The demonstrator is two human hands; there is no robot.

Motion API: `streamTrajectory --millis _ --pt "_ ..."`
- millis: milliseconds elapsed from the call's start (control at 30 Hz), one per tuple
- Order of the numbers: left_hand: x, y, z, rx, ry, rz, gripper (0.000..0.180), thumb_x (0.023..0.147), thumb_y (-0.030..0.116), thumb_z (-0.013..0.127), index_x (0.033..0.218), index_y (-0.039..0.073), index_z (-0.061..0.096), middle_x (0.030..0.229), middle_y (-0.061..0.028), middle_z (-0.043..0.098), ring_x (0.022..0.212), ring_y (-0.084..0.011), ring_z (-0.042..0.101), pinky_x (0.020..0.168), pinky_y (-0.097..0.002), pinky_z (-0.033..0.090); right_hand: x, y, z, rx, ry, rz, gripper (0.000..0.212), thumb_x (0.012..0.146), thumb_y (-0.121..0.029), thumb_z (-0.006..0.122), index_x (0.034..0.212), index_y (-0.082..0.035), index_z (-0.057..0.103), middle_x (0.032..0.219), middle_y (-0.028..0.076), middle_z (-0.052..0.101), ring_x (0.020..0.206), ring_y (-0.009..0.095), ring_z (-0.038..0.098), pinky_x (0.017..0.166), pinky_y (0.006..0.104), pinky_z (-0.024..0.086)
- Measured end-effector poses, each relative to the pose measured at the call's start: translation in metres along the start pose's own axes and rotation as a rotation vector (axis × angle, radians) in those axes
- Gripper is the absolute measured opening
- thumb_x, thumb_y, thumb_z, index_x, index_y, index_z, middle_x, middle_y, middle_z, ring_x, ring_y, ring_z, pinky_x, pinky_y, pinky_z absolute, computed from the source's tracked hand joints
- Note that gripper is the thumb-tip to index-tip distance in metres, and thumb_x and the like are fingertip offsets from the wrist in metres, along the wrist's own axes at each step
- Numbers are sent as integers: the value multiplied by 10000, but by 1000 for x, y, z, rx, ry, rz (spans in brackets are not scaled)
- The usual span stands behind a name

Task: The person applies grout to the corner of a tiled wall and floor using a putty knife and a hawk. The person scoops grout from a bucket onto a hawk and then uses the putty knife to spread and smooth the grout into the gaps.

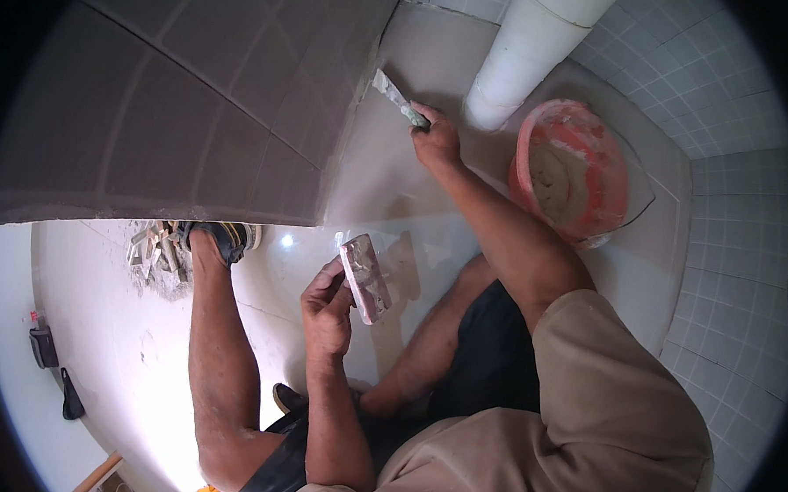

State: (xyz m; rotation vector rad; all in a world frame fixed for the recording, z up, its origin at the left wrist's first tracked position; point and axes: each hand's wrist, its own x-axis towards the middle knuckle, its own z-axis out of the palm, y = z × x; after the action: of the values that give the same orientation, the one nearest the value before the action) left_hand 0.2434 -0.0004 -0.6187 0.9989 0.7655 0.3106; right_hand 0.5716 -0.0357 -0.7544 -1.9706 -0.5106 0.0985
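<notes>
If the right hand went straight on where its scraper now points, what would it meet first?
Most likely the grey tiled wall on the left; the scraper in the right hand points toward it, though depth is unclear.

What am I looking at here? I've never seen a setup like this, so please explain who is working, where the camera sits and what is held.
There is no machine: one person works with two bare hands. The single picture comes from a wide fisheye camera on their head, looking down, so straight edges bend near the rim. The left hand holds a pinkish, smeared rectangular slab. The right hand reaches forward, gripping a scraper with a smeared blade. On the floor stands a red bucket holding greyish paste, beside a white pipe. Broken scraps lie by the left shoe.
</notes>
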Motion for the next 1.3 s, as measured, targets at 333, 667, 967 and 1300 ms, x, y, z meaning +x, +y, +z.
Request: streamTrajectory --millis 333,667,967,1300 --pt "1 -3 4 -18 14 -5 426 931 -68 557 1354 -51 608 1277 -155 680 1152 -218 649 1022 -348 492 -41 -35 65 -50 -2 -105 580 834 -26 654 1407 -46 567 1273 215 597 1183 368 601 1040 403 483" --pt "-1 -2 -4 -29 31 27 382 959 -90 533 1325 -47 633 1191 -130 707 976 -154 664 811 -267 513 50 -28 27 137 -46 243 599 833 40 599 1423 -54 576 1135 80 669 934 164 609 886 298 504" --pt "-5 0 -3 -65 36 39 422 929 -88 548 1346 -65 608 1272 -153 683 1154 -219 650 1027 -349 492 68 9 27 297 -125 256 522 821 9 622 1334 -77 669 1170 137 738 1067 220 688 946 304 512" --pt "-3 0 3 -70 24 28 430 921 -82 543 1345 -57 613 1262 -146 687 1152 -220 652 1032 -344 491 9 16 28 122 -194 73 557 810 -31 655 1352 -159 669 1175 174 646 1059 306 662 926 345 518"
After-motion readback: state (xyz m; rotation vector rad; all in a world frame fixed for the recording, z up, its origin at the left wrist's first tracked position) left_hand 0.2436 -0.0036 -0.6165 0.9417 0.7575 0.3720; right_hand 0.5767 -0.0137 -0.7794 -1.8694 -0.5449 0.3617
